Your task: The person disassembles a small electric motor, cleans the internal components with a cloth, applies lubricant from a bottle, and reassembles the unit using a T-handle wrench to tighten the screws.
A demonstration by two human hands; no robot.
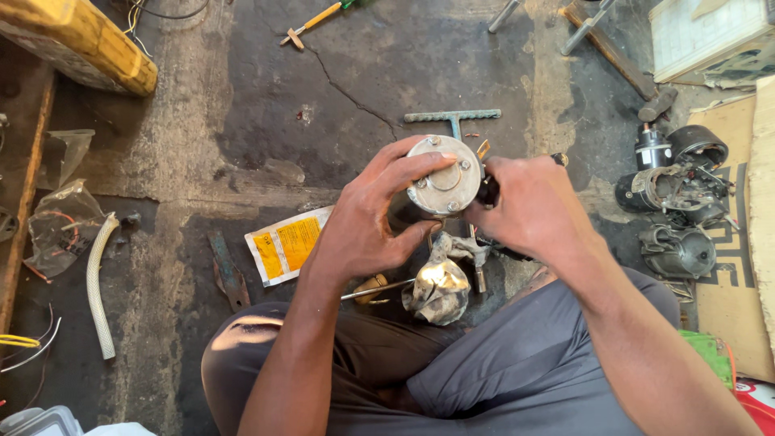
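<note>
Sitting on the oil-stained concrete floor (242, 121), knees up, both hands out front over my lap.

Left hand (367, 222) is wrapped around a round metal motor housing (444, 186), fingers spread over its top edge and thumb underneath, gripping it firmly. The flat silver end cap faces up at me, with small bolts around its rim.

Right hand (529, 210) is closed around a dark-handled tool (488, 192) pressed against the right side of the housing. Grip is tight, fingers curled in. Tool tip is hidden behind the housing and my fingers, so it's probably a screwdriver, but I can't confirm from this angle.

Housing sits in the air between both hands, above the floor, not resting on anything.

Directly below the hands: a crumpled greasy rag (438, 291) on the floor, touching a thin metal rod (375, 291) that lies to its left. A small hammer (476, 258) is just beside the rag.

Left of my left wrist: a yellow and white packet (284, 244) flat on the floor, and a rusty flat metal piece (228, 274) next to it.

Above the housing: a teal T-handle wrench (454, 118) lying on the floor.

Far right: a cluster of dismantled starter motor parts (674, 202), partly on cardboard (731, 307).

Far left: a white ribbed hose (97, 282) and a clear plastic bag (60, 226) with wires in it.
</note>
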